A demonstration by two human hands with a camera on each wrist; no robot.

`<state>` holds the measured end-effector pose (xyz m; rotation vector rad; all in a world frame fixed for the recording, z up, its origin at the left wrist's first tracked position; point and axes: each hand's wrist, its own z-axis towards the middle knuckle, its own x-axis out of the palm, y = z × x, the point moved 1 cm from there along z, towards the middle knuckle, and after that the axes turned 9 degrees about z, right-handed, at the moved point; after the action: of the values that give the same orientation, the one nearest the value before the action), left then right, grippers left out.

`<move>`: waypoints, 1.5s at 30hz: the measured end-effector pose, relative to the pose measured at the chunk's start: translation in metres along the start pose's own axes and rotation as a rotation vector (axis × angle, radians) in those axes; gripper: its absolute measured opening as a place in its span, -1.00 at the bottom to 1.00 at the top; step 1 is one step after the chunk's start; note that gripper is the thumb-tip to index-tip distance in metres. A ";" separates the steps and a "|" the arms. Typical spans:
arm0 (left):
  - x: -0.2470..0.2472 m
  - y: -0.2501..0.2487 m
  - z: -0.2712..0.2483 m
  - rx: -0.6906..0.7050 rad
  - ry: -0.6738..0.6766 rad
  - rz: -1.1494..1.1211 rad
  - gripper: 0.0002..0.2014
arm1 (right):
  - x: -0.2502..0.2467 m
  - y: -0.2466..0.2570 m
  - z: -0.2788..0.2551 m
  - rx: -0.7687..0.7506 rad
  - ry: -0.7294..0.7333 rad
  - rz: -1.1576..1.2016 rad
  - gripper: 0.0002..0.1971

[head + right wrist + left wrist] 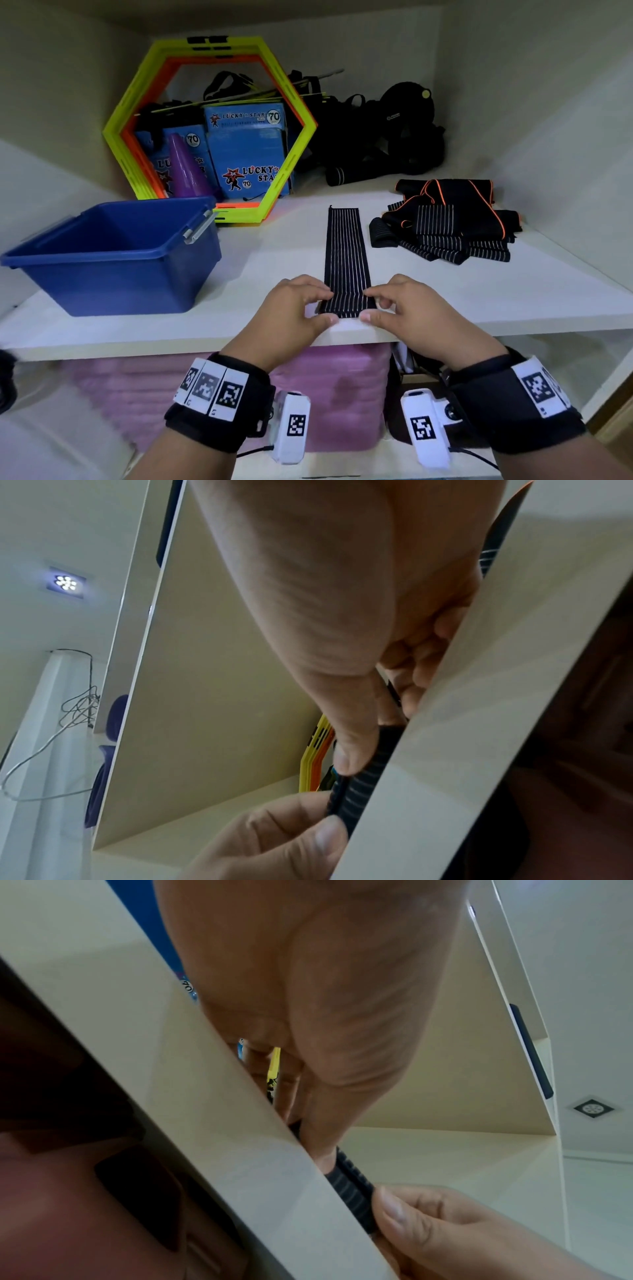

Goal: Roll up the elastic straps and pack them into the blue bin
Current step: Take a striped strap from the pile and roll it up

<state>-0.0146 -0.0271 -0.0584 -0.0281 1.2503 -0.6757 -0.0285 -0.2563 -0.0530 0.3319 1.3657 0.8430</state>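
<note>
A black elastic strap with white stripes [346, 253] lies flat on the shelf, running away from me. Its near end sits at the shelf's front edge. My left hand [301, 308] pinches the near left corner between thumb and fingers, and my right hand [394, 306] pinches the near right corner. Both wrist views show the strap's near end [349, 1183] [363, 783] folded over between the thumbs. The blue bin [113, 253] stands empty to the left. A pile of more straps [448, 222], some orange-trimmed, lies at the right.
Yellow and orange hexagon frames [209, 130] lean against the back wall with blue boxes [246, 150] and a purple cone [186, 168] behind them. Black gear [383, 133] is heaped at the back right. Pink foam [329, 394] fills the shelf below.
</note>
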 end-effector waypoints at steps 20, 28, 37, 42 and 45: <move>0.004 -0.008 0.015 -0.292 -0.179 -0.334 -0.84 | 0.006 0.000 0.013 0.109 -0.186 0.076 -0.46; 0.004 -0.009 0.020 -0.250 -0.146 -0.194 -0.74 | 0.010 0.001 0.005 0.158 -0.323 0.120 -0.76; 0.003 -0.011 0.024 -0.121 -0.101 0.048 -0.87 | 0.015 0.001 0.004 0.017 -0.269 0.028 -0.69; 0.006 -0.013 0.023 0.020 -0.167 0.150 -0.86 | 0.012 0.005 0.002 -0.017 -0.138 -0.149 -0.63; -0.001 -0.008 0.018 -0.011 -0.061 0.010 -0.71 | 0.004 0.003 0.001 -0.009 -0.038 -0.114 -0.41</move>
<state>-0.0027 -0.0393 -0.0489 -0.0507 1.1951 -0.6544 -0.0286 -0.2514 -0.0536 0.2597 1.3323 0.7445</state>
